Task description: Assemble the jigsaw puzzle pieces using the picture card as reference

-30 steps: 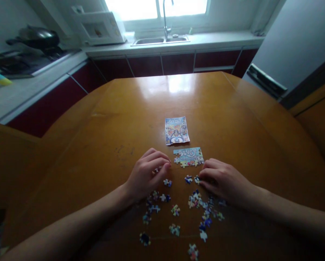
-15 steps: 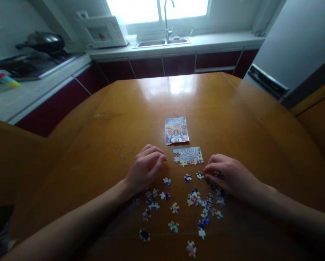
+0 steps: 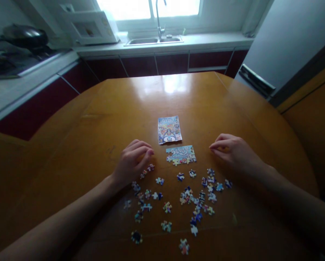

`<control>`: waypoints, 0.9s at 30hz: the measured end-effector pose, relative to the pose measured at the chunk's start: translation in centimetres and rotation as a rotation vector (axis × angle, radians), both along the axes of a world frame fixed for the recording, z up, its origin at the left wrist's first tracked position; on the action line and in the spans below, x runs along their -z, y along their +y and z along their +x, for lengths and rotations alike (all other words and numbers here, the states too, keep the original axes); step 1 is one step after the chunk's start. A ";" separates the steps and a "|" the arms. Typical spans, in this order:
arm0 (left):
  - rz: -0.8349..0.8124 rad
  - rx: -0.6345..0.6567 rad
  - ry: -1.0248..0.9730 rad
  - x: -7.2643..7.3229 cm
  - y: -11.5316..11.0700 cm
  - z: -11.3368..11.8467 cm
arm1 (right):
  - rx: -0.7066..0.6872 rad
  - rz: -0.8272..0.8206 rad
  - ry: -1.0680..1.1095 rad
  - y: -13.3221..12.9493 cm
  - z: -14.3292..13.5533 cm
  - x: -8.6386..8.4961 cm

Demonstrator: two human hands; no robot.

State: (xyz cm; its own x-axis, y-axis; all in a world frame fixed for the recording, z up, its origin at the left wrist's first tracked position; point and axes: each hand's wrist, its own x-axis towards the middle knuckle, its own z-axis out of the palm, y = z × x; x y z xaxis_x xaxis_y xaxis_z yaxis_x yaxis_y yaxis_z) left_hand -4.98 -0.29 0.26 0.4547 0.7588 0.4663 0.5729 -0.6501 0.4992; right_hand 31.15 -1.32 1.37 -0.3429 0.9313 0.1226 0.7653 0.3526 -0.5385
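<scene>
A partly joined jigsaw section [image 3: 181,155] with a light-blue lettered top lies between my hands. Behind it is the picture sheet [image 3: 169,130], with a cartoon penguin face along its lower edge. My left hand [image 3: 134,159] rests on the table left of the section, fingers curled together and thumb against them; no piece shows at the tips. To the section's right, my right hand [image 3: 231,149] is pinched, thumb to forefinger; whatever it may hold is hidden. Two single puzzle pieces [image 3: 180,176] lie just in front of the section. Pinkish pieces [image 3: 151,167] lie beside my left hand.
Many loose pieces are scattered nearer me, with a denser cluster [image 3: 197,208] at right and another group [image 3: 147,194] at left. The wooden table [image 3: 119,105] reaches toward a counter with a sink [image 3: 143,41]. A fridge [image 3: 287,43] stands right; a pan [image 3: 25,35] sits left.
My right hand has lifted away from the pieces and moved right and farther back, uncovering several of them. My left hand has shifted slightly left. The view has turned a little to the right.
</scene>
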 end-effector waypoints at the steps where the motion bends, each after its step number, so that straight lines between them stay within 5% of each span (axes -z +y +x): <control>1: -0.004 -0.030 0.013 0.0 0.5 -0.5 | 0.034 -0.009 -0.007 0.4 0.4 0.0; 5: -0.047 -0.194 -0.064 0.3 2.3 -1.7 | 0.044 -0.074 -0.015 1.4 1.6 0.0; 15: -0.058 -0.222 -0.058 0.7 2.3 -1.4 | -0.430 -0.291 -0.035 -0.8 0.3 -1.5; 27: -0.064 -0.214 -0.052 0.8 2.5 -1.6 | -0.378 -0.230 -0.128 -0.5 0.6 -1.7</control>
State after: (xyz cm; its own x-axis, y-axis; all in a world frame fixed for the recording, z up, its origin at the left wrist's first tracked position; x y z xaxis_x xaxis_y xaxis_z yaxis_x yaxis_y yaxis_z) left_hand -6.61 2.21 -0.56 0.2571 0.8641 0.4326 0.6667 -0.4827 0.5679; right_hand 31.72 -1.81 3.03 -0.6630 0.7357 -0.1383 0.6713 0.5026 -0.5447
